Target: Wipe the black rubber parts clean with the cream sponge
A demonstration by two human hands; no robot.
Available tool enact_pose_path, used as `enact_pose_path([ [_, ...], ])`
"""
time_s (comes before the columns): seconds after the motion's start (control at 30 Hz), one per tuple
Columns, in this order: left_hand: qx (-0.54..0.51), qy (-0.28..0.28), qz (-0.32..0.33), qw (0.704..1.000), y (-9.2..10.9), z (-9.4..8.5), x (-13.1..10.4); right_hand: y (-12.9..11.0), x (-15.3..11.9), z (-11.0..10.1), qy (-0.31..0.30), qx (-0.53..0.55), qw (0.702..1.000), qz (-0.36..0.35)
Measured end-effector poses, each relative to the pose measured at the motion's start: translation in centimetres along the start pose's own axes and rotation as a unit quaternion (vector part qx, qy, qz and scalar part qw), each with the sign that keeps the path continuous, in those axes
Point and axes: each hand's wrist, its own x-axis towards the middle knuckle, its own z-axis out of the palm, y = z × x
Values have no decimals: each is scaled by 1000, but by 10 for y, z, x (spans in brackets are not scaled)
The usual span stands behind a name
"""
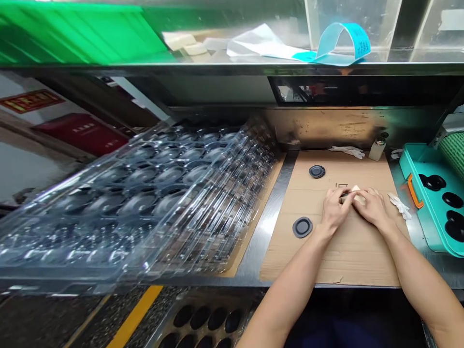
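Over the brown cardboard sheet [358, 251], my left hand [335, 208] and my right hand [371, 205] meet at the fingertips. A small white piece [356, 189] shows between them, pinched by my right fingers. My left fingers curl round a small dark object, mostly hidden by the hand. Left of my hands, a round dark grey part [302, 226] lies flat on the cardboard. Farther back lies another round dark part [317, 171].
Stacked clear plastic trays [170, 169] fill the left side. A teal bin [431, 222] with black round parts stands right. White gloves [399, 206] lie near it; a small bottle [377, 148] stands behind. A metal shelf [232, 69] spans above.
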Motion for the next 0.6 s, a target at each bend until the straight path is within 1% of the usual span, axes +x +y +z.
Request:
enact_pose_path([
  [0.07, 73, -14, -48, 996, -11, -2, 7, 3, 0, 3, 11, 0, 1000, -3],
  [0.1, 106, -6, -62, 992, -15, -4, 9, 5, 0, 4, 15, 0, 1000, -5],
  [0.17, 158, 16, -70, 985, -18, -7, 8, 9, 1, 7, 19, 3, 1000, -9],
  [0.2, 179, 15, -68, 981, -18, -9, 5, 11, 1, 9, 19, 5, 1000, -9],
  [0.27, 216, -29, -56, 974, -16, -11, -6, 13, 3, 11, 15, 6, 1000, -8],
  [0.33, 250, -95, -43, 963, -15, -15, -16, 13, 4, 12, 9, 2, 1000, -4],
  [0.37, 258, -121, -36, 958, -15, -19, -18, 12, 5, 13, 5, -1, 1000, -3],
  [0.4, 260, -133, -30, 956, -16, -24, -16, 10, 5, 12, 3, -4, 1000, -1],
  [0.43, 255, -130, -24, 958, -16, -32, -9, 8, 4, 12, 2, -6, 1000, 1],
  [0.47, 246, -115, -17, 962, -17, -41, 2, 6, 3, 10, 2, -7, 1000, 5],
  [0.53, 245, -57, -10, 968, -17, -63, 35, 1, 1, 7, 1, -3, 1000, 14],
  [0.57, 270, -37, -18, 962, -17, -73, 55, -2, -1, 6, -1, -1, 1000, 17],
  [0.6, 315, -31, -34, 948, -16, -83, 75, -3, -3, 5, -3, 1, 1000, 19],
])
